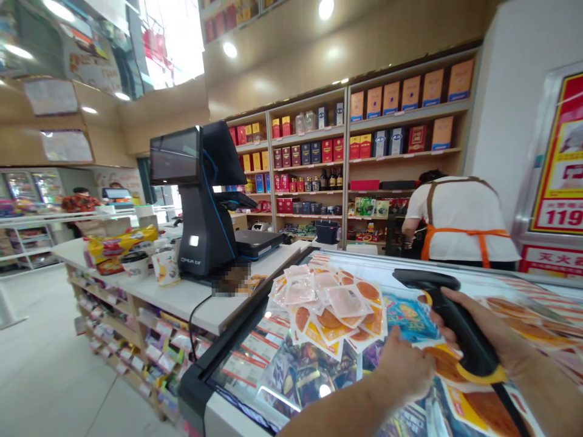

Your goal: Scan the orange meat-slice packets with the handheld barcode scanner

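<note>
My right hand [483,334] is wrapped round the handle of a black and yellow barcode scanner [469,334]. Its head points left, and a cable runs down from its base. Lower and to the left, my left hand [405,367] is beside a pile of flat clear packets [334,303] with round orange-brown slices inside. One finger stretches toward the pile's right edge while the others are partly bent; nothing shows in this hand. A blue packet [410,315] lies just beyond it. More slice packets [487,406] lie under and right of the scanner.
The packets rest on a glass-topped freezer [246,370] with bagged goods inside. To the left, a black point-of-sale terminal [195,212] stands on a white counter [218,309] with a yellow noodle pack [118,246]. Behind the freezer a person in an apron [464,218] bends before shelves of boxes.
</note>
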`<state>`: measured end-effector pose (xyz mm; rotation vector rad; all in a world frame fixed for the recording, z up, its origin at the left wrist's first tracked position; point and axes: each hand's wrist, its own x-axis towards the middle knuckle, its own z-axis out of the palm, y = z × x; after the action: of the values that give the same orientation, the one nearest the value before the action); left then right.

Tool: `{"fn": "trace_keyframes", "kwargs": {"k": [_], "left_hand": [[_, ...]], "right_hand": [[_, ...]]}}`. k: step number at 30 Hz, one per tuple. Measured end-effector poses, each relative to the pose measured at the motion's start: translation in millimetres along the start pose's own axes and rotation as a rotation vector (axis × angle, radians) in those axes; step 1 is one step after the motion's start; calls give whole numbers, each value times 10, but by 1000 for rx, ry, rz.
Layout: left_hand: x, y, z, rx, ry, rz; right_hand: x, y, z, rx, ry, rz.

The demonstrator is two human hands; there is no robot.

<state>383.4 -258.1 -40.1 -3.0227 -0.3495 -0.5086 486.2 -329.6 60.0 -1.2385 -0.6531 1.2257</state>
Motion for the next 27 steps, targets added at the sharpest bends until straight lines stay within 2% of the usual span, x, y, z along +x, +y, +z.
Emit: {"fn": "trace_keyframes", "kwargs": {"k": [2, 6, 10, 15, 21, 27], "left_hand": [[-61, -68, -60, -81, 48, -94], [-146, -223, -184, -401, 176, -358], [-180, -396, -284, -499, 254, -563], [-306, -834, -466, -732, 361, -808], [-660, -1490, -803, -1058, 543, -1017], [-976, -1815, -990, -1237, 780, -1132]], "right_hand": [[6, 8, 12, -11, -11, -7], [12, -11, 67, -29, -37, -49], [-9, -50, 153, 30, -101, -70], [-25, -54, 254, 40, -160, -86], [68, 55, 459, 15, -186, -66], [198, 300, 841, -33, -254, 11]]}}
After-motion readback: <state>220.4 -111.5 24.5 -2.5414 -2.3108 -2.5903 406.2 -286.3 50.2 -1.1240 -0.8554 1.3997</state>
